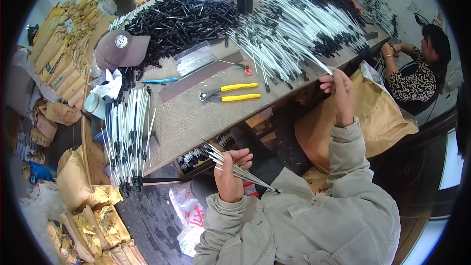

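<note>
Left hand: curls its fingers round a loose bundle of thin pale rods (251,175), near and off the table edge; this is the left hand (229,180).
Right hand: the right hand (339,93) pinches the near end of a white rod (320,64) (its far end runs into the pile).
Rod pile: white rods with black ends (294,24) spread over the table (184,115), far right.
Mid-table: yellow-handled pliers (240,97), left of the right hand.
Far left: a heap of black parts (181,22) behind a cap (117,51).
</note>
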